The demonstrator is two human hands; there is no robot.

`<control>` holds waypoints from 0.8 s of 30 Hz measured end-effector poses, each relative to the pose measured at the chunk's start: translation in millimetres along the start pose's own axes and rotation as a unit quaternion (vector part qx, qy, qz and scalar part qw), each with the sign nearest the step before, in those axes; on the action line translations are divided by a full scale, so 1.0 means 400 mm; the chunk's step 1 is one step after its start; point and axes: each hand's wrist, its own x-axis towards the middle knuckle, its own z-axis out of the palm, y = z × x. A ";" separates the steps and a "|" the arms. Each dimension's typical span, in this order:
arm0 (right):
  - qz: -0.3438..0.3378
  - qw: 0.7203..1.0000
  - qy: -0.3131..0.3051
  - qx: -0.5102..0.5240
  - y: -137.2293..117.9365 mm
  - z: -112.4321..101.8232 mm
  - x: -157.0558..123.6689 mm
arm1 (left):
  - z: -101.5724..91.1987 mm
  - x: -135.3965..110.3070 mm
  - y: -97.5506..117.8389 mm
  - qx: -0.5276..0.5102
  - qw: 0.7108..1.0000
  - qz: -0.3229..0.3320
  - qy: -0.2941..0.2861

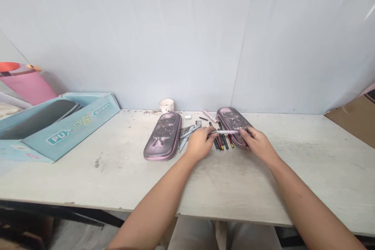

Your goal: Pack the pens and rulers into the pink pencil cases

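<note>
At left, a glossy pencil case (162, 136) lies on the tabletop (131, 179), with flat rulers (184, 141) just beside it. The left hand's (200, 142) grip pinches one end of a slim, pale pen (227, 132), held roughly level above loose pens (226, 143); the right hand's (258, 142) grip takes its other end, over the second pencil case (231, 116). The pen looks light, stiff and smooth, probably apt to roll when pinched; mid-barrel seems the steadiest hold.
</note>
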 end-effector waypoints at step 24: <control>-0.185 0.928 0.145 -0.288 0.026 0.010 0.004 | -0.027 0.013 -0.033 0.280 0.957 0.011 0.081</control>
